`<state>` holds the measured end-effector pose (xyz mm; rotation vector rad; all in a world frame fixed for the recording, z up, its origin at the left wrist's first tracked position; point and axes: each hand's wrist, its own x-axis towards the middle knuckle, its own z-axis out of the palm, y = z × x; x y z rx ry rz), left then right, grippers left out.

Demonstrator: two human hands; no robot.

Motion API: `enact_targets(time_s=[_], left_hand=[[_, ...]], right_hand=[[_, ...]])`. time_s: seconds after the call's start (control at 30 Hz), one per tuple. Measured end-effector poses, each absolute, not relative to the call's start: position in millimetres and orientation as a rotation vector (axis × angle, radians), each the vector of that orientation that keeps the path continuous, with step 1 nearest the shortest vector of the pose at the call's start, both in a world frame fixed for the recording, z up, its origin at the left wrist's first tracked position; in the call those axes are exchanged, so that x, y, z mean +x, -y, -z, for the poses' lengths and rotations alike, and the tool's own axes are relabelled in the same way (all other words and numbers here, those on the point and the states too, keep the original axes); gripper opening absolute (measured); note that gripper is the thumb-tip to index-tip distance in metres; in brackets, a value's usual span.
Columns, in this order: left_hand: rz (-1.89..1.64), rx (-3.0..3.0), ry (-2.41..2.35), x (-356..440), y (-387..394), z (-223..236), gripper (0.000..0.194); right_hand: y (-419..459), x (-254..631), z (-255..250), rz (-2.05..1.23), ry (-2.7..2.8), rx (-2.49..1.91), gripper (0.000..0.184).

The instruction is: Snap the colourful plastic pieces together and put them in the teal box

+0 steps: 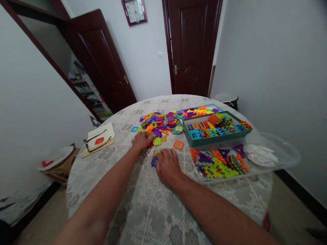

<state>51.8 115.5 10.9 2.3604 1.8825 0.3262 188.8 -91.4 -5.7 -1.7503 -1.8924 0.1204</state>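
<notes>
At the front edge of a heap of colourful interlocking plastic pieces (157,120), my left hand (140,141) has its fingers stretched out. Its fingertips are next to a lime green piece (157,141) and a red one (150,145), which the fingers partly cover. My right hand (168,166) rests on the tablecloth closer to me, fingers slightly bent and apart. Beside its thumb side is a purple toothed piece (154,161), touching or nearly touching it. A white frame piece (149,153) lies between the hands, and an orange square piece (178,145) lies beyond my right hand.
A green box (217,137) of sorted pieces stands at right, with another tray (178,114) behind. In front, a clear plastic lid (283,149) holds loose pieces and white packets. At left are papers (108,131) and a pouch (93,144) on the round table (143,211).
</notes>
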Motion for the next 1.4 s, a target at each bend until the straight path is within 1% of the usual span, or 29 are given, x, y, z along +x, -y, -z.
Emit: enact_targets(time_s=[0.17, 0.27, 0.33, 0.5, 0.77, 0.83, 0.93, 1.07, 1.23, 1.4], left_hand=[[-0.333, 2.29, -1.938, 73, -135, -15, 0.094], [-0.348, 2.291, -1.909, 85, -140, -14, 0.096], [-0.353, 2.288, -1.894, 88, -140, -13, 0.091], [-0.365, 2.327, -1.8, 81, -126, -10, 0.071], [-0.452, 2.45, -1.453, 56, -75, -10, 0.044], [-0.461, 2.461, -1.365, 49, -64, -12, 0.041], [-0.47, 2.467, -1.258, 36, -45, -15, 0.044], [-0.543, 2.445, -1.165, 19, -17, -16, 0.043], [-0.57, 2.32, -1.146, 10, 3, -22, 0.032], [-0.439, 2.384, -0.988, 8, 7, -33, 0.02]], right_hand=[[90, 187, 8, -0.138, 1.878, -1.737, 0.023], [91, 187, 8, -0.134, 1.884, -1.717, 0.028], [92, 187, 7, -0.14, 1.887, -1.711, 0.032], [93, 187, 7, -0.134, 1.883, -1.721, 0.038], [94, 188, 11, -0.083, 1.925, -1.733, 0.04], [95, 188, 10, -0.09, 1.941, -1.732, 0.038], [97, 189, 8, -0.104, 1.951, -1.726, 0.035], [96, 190, 12, -0.085, 1.939, -1.693, 0.039], [90, 198, 21, -0.05, 1.881, -1.727, 0.035], [86, 206, 27, -0.02, 1.83, -1.737, 0.036]])
